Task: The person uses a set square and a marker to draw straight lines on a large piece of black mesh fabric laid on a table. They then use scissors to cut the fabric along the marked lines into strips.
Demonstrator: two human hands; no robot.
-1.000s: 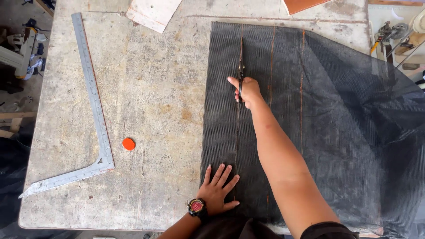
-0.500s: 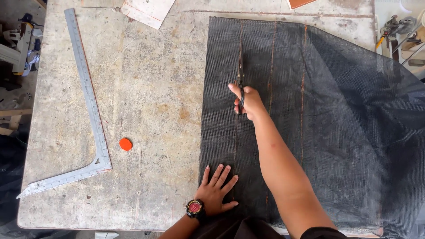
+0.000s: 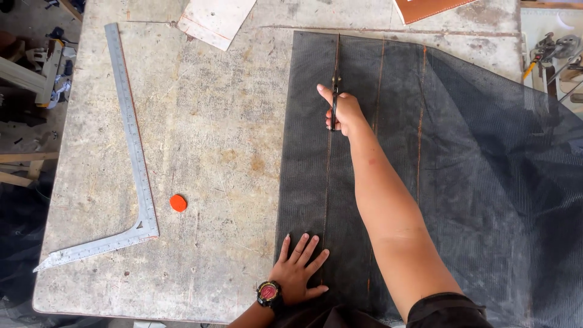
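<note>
A sheet of dark mesh fabric covers the right half of a worn grey table, marked with three lengthwise orange lines. My right hand is stretched far forward and grips black scissors whose blades lie along the leftmost orange line, near the fabric's far edge. My left hand, with a black and red wristwatch, lies flat with fingers spread on the fabric's near left part, just left of the same line.
A metal L-shaped square lies on the table's left side with a small orange disc beside it. A pale board and a brown piece sit at the far edge. Tools lie far right.
My right hand has advanced with the scissors along the leftmost orange line toward the fabric's far edge. My left hand has stayed pressed flat on the fabric.
</note>
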